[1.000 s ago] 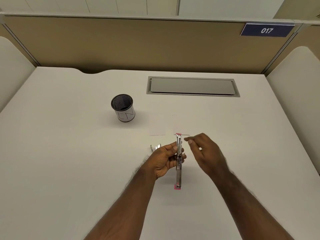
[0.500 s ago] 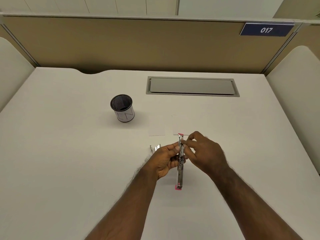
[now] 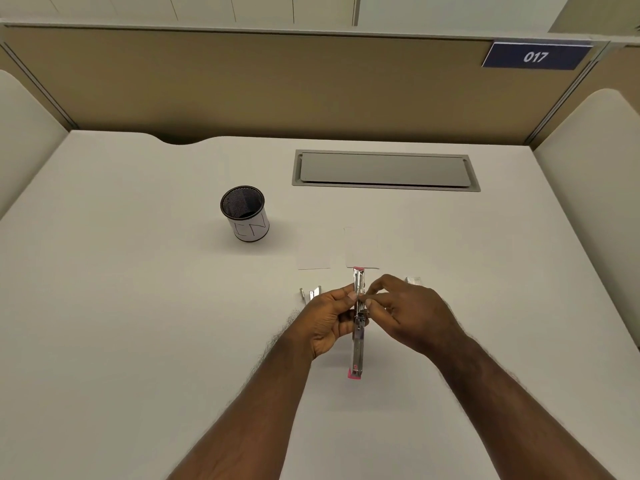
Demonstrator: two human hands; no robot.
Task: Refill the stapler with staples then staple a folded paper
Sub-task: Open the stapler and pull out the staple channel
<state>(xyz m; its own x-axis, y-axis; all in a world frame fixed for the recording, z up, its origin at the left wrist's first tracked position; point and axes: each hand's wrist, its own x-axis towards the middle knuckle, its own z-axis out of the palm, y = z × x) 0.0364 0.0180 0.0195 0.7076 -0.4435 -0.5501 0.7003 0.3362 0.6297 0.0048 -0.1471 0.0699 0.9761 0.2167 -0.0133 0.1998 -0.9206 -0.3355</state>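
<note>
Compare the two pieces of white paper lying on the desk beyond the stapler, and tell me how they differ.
The left paper looks squat and lies clear of the stapler; the right paper looks taller, reaches farther toward the desk's back, and its near edge meets the stapler's pink tip. The left paper's outline is very faint, only its near edge showing clearly; the right paper's side and near edges are plainer. Both are white, flat on the desk and untouched by either hand.

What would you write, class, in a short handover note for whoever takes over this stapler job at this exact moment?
Left hand: grips the opened stapler at its middle.
Right hand: fingertips pinch at the stapler's channel; whether they hold staples cannot be told.
Loose staples lie left of the hands, a small box right, white papers just beyond on the desk.
Done: stapler opened.
Left: finish loading, close it, staple the folded paper.
</note>
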